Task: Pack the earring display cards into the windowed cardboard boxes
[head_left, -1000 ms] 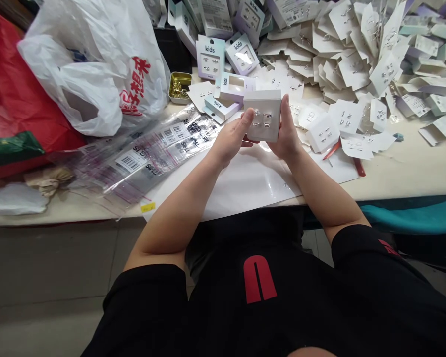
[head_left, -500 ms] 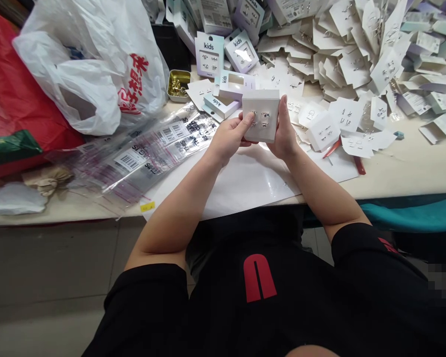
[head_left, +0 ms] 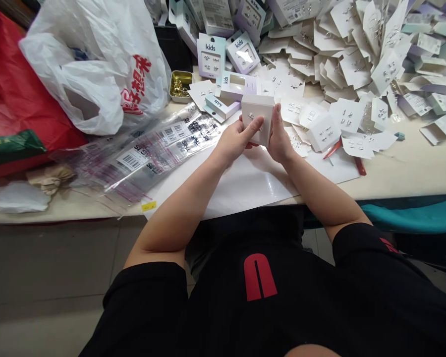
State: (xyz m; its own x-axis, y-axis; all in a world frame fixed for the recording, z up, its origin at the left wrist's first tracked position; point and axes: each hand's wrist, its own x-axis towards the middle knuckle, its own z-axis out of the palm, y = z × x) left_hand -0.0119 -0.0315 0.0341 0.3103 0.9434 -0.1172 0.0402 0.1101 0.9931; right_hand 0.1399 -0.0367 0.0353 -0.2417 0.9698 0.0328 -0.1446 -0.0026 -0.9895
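Between my two hands is a white jewellery card (head_left: pixel 255 105) with small silvery pieces on its front, held upright above the table. My left hand (head_left: pixel 235 140) grips its left side, the thumb lying across the front and partly covering the pieces. Along its right edge my right hand (head_left: pixel 280 140) presses, fingers pointing up. Just behind the held card lie "kids" boxes with windows (head_left: pixel 239 85). Several more white jewellery cards (head_left: pixel 324 131) are spread to the right of my right hand. White paper (head_left: pixel 238 186) covers the table below my hands.
Clear printed plastic bags (head_left: pixel 152 153) lie to the left. Behind them stand a white carrier bag (head_left: pixel 96 64) and a red bag (head_left: pixel 18 89). A small tin (head_left: pixel 181 87) holds gold-coloured pieces. Cards (head_left: pixel 342 54) and boxes (head_left: pixel 427 74) heap up at the back right.
The jewellery card has turned, so its front looks narrower and its right side shows. My left thumb has moved further across it, covering more of the silvery pieces.
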